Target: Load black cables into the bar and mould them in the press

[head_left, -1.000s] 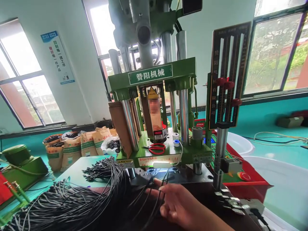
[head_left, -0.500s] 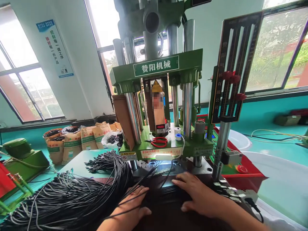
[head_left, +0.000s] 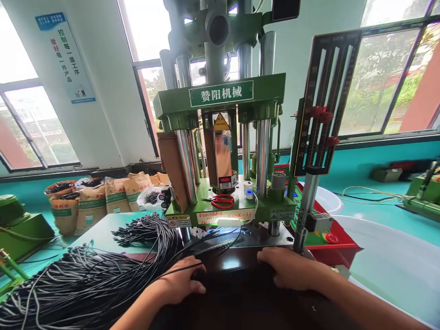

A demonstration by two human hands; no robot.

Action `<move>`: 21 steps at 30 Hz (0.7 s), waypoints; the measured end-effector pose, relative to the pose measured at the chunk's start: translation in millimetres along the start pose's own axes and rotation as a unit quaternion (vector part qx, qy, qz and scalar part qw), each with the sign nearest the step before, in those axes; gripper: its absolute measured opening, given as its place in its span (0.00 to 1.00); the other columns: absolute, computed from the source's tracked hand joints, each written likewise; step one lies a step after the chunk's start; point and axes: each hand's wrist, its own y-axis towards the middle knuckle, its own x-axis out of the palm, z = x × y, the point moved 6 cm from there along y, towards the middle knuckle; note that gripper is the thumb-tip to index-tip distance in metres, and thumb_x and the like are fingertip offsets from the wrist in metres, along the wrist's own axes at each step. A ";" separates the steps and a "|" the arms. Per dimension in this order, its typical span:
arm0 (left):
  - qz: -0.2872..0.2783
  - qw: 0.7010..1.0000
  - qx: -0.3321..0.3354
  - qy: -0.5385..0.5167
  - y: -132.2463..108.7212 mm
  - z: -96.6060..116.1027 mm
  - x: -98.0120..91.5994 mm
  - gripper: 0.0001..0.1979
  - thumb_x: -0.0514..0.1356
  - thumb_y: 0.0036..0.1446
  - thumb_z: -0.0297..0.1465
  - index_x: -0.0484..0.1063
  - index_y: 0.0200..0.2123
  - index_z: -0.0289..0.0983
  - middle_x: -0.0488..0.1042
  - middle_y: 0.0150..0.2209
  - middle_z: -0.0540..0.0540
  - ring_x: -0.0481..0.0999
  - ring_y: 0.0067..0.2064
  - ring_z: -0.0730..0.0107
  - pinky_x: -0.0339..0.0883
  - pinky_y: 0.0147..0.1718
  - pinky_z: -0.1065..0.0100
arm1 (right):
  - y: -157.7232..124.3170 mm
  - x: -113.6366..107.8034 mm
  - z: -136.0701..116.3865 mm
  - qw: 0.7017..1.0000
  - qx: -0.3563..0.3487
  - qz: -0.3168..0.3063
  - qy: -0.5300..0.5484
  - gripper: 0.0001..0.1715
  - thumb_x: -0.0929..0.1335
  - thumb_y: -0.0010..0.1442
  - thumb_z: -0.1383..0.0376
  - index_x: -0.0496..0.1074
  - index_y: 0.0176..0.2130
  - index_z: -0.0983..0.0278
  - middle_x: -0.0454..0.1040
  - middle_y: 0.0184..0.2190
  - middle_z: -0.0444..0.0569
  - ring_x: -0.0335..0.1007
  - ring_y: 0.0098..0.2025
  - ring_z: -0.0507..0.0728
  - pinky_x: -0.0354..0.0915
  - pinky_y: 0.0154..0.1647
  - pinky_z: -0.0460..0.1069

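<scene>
My left hand (head_left: 182, 280) rests low over the dark tabletop, its fingers bent and its thumb apart. A thin black cable (head_left: 177, 271) runs across the back of it, from the big bundle of black cables (head_left: 92, 279) on the left. To the right, my right hand (head_left: 292, 269) lies on the tabletop with fingers bent and pointing left; its fingertips are partly hidden, and nothing shows in it. Between and beyond both hands, several cables (head_left: 220, 239) lie at the metal mold plate (head_left: 254, 239) under the green press (head_left: 220, 96).
Red-handled scissors (head_left: 222, 201) lie on the press's ledge. A scaled post (head_left: 311, 197) stands at the right, beside a red control box (head_left: 338, 250) and a large white tub (head_left: 395, 256). Filled sacks (head_left: 91, 204) stand at the back left.
My hands have moved apart, the right one rightward and the left one leftward. Cables that lay on the tabletop between them are no longer visible there. The view has shifted slightly.
</scene>
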 end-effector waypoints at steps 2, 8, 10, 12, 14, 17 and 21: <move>0.007 1.000 0.003 -0.008 -1.8 2.1 -4.5 0.15 0.60 0.48 0.34 0.72 0.42 0.42 0.71 0.41 0.50 0.69 0.46 0.63 0.61 0.46 0.67 | -4.3 -3.6 -4.9 0.999 0.009 0.034 -0.033 0.20 0.64 0.47 0.79 0.72 0.40 0.67 0.72 0.41 0.58 0.70 0.44 0.65 0.65 0.44 0.57; 0.007 0.999 0.001 -0.033 0.8 -2.4 -2.5 0.11 0.61 0.45 0.32 0.72 0.37 0.42 0.71 0.42 0.51 0.68 0.47 0.62 0.60 0.47 0.66 | -29.7 -5.0 -9.2 0.991 0.021 0.119 -0.052 0.32 0.67 0.53 0.74 0.65 0.57 0.63 0.62 0.58 0.59 0.52 0.62 0.70 0.48 0.61 0.66; 0.001 0.999 -0.016 -0.039 2.9 -5.6 0.5 0.11 0.62 0.44 0.33 0.72 0.35 0.42 0.72 0.40 0.50 0.69 0.45 0.60 0.61 0.44 0.65 | -29.4 2.1 -8.0 0.997 0.045 0.046 0.036 0.39 0.73 0.48 0.65 0.64 0.59 0.61 0.62 0.58 0.56 0.53 0.61 0.69 0.52 0.61 0.62; -0.001 0.998 -0.032 -0.046 4.5 -8.0 2.0 0.12 0.62 0.44 0.34 0.73 0.36 0.43 0.73 0.39 0.50 0.70 0.44 0.59 0.62 0.41 0.65 | -23.4 4.9 -12.9 0.992 0.057 0.006 0.114 0.43 0.73 0.48 0.55 0.61 0.61 0.60 0.60 0.60 0.54 0.51 0.63 0.68 0.51 0.62 0.59; 0.003 0.997 -0.044 -0.056 5.5 -9.5 1.6 0.15 0.62 0.44 0.34 0.74 0.39 0.43 0.72 0.41 0.49 0.71 0.44 0.60 0.63 0.41 0.66 | -11.7 4.2 -21.7 0.986 0.051 0.007 0.161 0.41 0.68 0.54 0.49 0.60 0.62 0.62 0.58 0.62 0.55 0.49 0.64 0.65 0.48 0.64 0.57; 0.014 0.996 -0.057 -0.068 5.8 -11.5 -0.9 0.16 0.63 0.43 0.35 0.74 0.39 0.43 0.71 0.42 0.49 0.70 0.46 0.60 0.62 0.44 0.66 | 10.5 4.9 -37.4 0.978 -0.003 0.028 0.206 0.34 0.61 0.61 0.48 0.64 0.59 0.64 0.67 0.57 0.56 0.60 0.59 0.64 0.54 0.59 0.54; 0.035 0.994 -0.060 -0.086 6.0 -12.4 -3.3 0.14 0.65 0.41 0.35 0.74 0.36 0.42 0.71 0.42 0.49 0.69 0.47 0.59 0.61 0.45 0.66 | 34.1 11.2 -43.4 0.973 -0.042 0.035 0.224 0.24 0.60 0.63 0.53 0.78 0.37 0.65 0.78 0.34 0.50 0.72 0.37 0.59 0.64 0.37 0.50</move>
